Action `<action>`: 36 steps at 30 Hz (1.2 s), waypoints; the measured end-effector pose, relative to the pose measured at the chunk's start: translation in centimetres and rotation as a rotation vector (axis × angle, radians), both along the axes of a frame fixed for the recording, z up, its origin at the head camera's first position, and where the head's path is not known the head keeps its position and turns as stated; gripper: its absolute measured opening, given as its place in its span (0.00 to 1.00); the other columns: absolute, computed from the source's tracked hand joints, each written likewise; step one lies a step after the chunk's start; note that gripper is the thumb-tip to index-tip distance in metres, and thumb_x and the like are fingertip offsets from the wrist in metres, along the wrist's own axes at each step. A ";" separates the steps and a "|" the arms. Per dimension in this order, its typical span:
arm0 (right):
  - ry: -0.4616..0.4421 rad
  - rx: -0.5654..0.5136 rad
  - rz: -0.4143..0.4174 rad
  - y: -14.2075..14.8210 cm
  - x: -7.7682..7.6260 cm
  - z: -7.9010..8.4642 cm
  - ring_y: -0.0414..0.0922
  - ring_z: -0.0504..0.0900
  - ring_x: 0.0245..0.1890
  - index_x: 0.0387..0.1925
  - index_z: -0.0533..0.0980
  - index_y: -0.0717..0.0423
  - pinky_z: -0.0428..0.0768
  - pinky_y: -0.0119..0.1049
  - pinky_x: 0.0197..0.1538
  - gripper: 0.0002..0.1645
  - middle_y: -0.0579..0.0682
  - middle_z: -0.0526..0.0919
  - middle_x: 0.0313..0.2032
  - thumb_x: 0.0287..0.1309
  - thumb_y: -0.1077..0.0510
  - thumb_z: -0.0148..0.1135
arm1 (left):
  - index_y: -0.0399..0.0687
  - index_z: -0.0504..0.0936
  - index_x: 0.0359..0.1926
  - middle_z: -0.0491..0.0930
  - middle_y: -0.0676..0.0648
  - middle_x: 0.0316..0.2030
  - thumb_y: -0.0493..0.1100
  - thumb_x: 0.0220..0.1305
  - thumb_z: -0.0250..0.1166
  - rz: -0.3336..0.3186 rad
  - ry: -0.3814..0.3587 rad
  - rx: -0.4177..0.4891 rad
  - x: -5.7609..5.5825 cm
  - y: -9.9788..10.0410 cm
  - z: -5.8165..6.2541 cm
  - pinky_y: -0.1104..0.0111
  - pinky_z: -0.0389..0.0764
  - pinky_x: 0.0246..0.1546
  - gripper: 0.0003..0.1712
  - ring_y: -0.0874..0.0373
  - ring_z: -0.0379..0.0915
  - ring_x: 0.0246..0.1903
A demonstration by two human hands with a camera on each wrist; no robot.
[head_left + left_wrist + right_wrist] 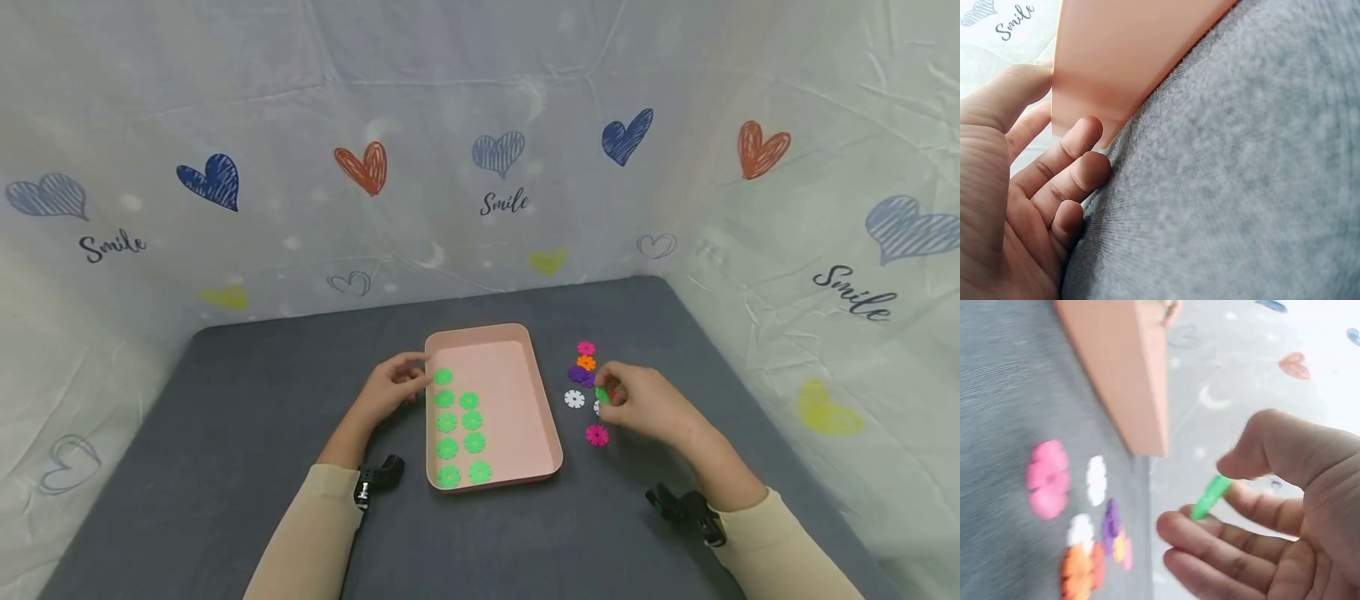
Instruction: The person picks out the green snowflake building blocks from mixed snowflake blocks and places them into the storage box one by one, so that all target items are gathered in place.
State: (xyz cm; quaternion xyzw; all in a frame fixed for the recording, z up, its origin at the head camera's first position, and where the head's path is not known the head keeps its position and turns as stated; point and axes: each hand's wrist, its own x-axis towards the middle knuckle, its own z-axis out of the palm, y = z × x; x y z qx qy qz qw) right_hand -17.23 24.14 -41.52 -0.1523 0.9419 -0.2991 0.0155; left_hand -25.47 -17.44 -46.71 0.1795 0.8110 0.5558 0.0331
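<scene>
A pale pink tray (507, 392) lies on the dark grey tabletop. Inside it, along the left half, several green snowflake discs (447, 422) form two columns. My left hand (386, 390) holds the tray's left side, thumb at the rim and curled fingers (1088, 172) by the outer wall. To the right of the tray, my right hand (651, 406) pinches one green snowflake disc (1210, 497) between thumb and fingers, raised over the loose discs. Part of a white disc and a red disc (612, 395) is hidden by that hand.
Loose discs lie right of the tray: pink (586, 347), orange (586, 363), purple (577, 374), white (574, 399) and a deeper pink one (597, 435) nearest me. A patterned cloth (442, 242) hangs behind the table and along its right side.
</scene>
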 end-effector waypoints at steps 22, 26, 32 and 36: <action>0.098 0.150 0.364 -13.2 -9.3 1.6 0.40 0.81 0.34 0.56 0.83 0.55 0.79 0.39 0.41 0.19 0.47 0.85 0.39 0.68 0.52 0.67 | 0.29 0.75 0.64 0.83 0.38 0.37 0.35 0.69 0.69 0.002 0.002 -0.008 -0.1 0.0 0.0 0.60 0.75 0.29 0.26 0.38 0.77 0.27; 0.146 0.348 0.425 -15.4 -10.4 0.5 0.39 0.78 0.28 0.53 0.85 0.55 0.77 0.36 0.38 0.16 0.47 0.86 0.37 0.68 0.53 0.67 | 0.28 0.76 0.64 0.83 0.37 0.36 0.35 0.69 0.69 0.007 0.010 -0.011 -0.1 0.1 0.1 0.60 0.75 0.28 0.26 0.37 0.77 0.27; 0.063 0.439 0.394 -17.1 -10.9 -1.3 0.40 0.64 0.23 0.37 0.83 0.54 0.67 0.34 0.34 0.08 0.46 0.73 0.25 0.71 0.56 0.63 | 0.27 0.75 0.63 0.83 0.38 0.35 0.33 0.68 0.68 0.008 -0.007 0.006 -0.1 0.0 -0.1 0.62 0.74 0.27 0.25 0.39 0.76 0.26; 0.080 0.453 0.381 -17.7 -11.1 -1.9 0.40 0.76 0.31 0.44 0.85 0.52 0.76 0.36 0.41 0.07 0.47 0.83 0.35 0.70 0.55 0.64 | 0.27 0.75 0.63 0.83 0.38 0.35 0.33 0.69 0.68 -0.002 -0.009 0.005 -0.9 -0.2 -0.9 0.61 0.75 0.28 0.25 0.39 0.76 0.26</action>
